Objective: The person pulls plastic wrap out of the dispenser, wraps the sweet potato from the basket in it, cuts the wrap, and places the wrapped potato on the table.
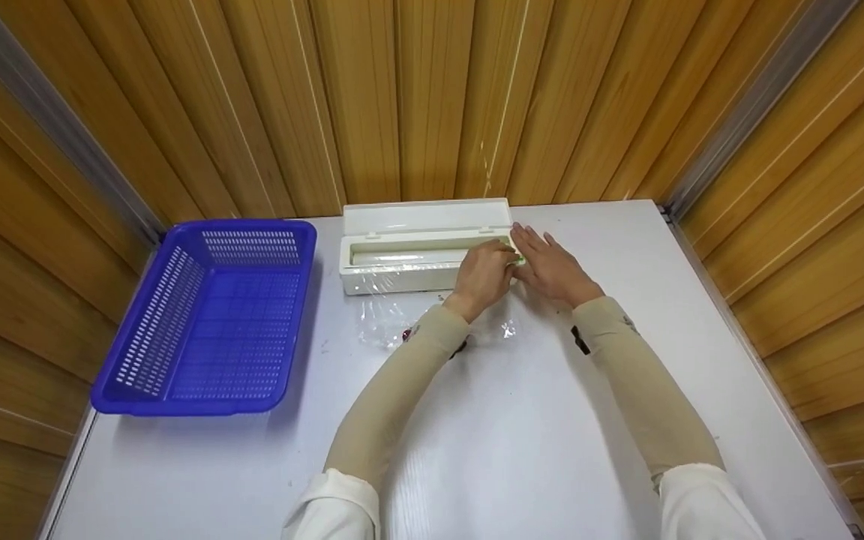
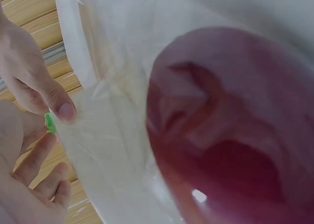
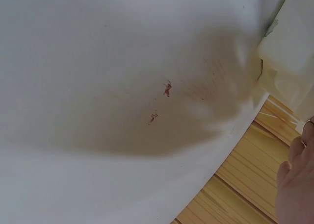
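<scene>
We see a white wrap dispenser (image 1: 421, 251) lying crosswise at the far middle of the desk (image 1: 552, 420), its lid (image 1: 426, 216) standing open toward the wooden wall (image 1: 432, 97). Both hands meet at its right end, at about 3 o'clock of the box. Our left hand (image 1: 483, 276) has its fingers curled over the front edge there, and they seem to pinch a small green slider (image 1: 518, 260); in the left wrist view the thumb (image 2: 58, 102) presses on the film's edge just above that green piece (image 2: 49, 122). Our right hand (image 1: 552, 266) lies just beside the left one, at its 3 o'clock, with the fingers straight and spread, resting against the dispenser's end and holding nothing. A sheet of clear film (image 1: 394, 315) hangs out of the dispenser's front and lies crumpled on the desk at 6 o'clock of the box, under our left forearm. Something dark red (image 2: 230, 136) shows blurred through the film in the left wrist view; what it is we cannot tell. A blue basket (image 1: 177, 315) stands well apart at 9 o'clock of the dispenser, near the desk's left edge. The right wrist view shows mainly bare desk (image 3: 98, 62) with small reddish marks (image 3: 167, 89) and the fingertips (image 3: 297, 150) at the frame's right edge.
</scene>
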{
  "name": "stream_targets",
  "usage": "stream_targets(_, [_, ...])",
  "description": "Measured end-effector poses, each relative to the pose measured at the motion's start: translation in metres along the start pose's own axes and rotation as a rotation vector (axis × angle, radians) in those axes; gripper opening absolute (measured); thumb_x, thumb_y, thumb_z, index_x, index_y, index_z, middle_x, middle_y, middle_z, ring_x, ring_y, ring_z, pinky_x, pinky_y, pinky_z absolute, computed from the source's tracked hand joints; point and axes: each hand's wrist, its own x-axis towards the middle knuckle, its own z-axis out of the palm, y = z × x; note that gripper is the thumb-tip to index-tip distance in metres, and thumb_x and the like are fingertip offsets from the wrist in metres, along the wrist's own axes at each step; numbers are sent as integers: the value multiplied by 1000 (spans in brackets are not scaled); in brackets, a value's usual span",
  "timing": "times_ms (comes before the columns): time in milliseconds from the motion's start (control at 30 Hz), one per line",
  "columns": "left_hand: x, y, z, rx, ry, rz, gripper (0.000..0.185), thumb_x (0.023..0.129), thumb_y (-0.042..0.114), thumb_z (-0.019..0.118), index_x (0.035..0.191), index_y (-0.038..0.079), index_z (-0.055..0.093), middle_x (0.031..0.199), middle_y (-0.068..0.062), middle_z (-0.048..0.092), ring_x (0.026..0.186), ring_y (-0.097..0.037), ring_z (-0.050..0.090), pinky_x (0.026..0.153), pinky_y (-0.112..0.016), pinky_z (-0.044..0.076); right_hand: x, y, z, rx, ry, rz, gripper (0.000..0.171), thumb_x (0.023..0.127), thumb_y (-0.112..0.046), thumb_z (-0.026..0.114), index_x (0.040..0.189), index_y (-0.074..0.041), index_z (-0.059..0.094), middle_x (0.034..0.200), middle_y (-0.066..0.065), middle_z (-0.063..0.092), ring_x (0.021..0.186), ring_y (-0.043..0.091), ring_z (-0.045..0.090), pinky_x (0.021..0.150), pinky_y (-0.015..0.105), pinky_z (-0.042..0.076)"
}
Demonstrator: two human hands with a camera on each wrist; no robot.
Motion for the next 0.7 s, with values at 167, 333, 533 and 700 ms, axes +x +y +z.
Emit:
stream_targets(167, [4,0,0,4,0,-18,17,99,11,72,111,15,85,115,3,81,110,-17,74,101,-33,56,-3,-2,1,29,9,4,81,111,-45,51,170,-4,14,179,14,14,166,35,14,135,52,8])
stream_targets(333, [10,0,1,-14,17,-37,14,98,11,73,100,15,86,100,4,82,100,-18,76,96,-34,57,-3,-2,2,36,30,-1,79,111,-41,53,170,-3,16,179,15,17,166,35,17,134,53,10])
stream_targets(533, [15,-2,4,-35,29,-56,15,98,9,73,94,13,87,94,4,83,109,-16,78,114,-29,49,-1,0,5,55,29,-6,78,112,-42,51,170,-4,15,179,14,15,166,35,15,135,52,8])
stream_targets(700, [16,-2,5,-22,35,-48,17,97,7,72,89,12,86,93,-1,82,100,-21,78,93,-35,59,-2,1,6,66,49,-11,78,111,-40,53,170,-2,17,179,15,17,166,36,16,135,52,9])
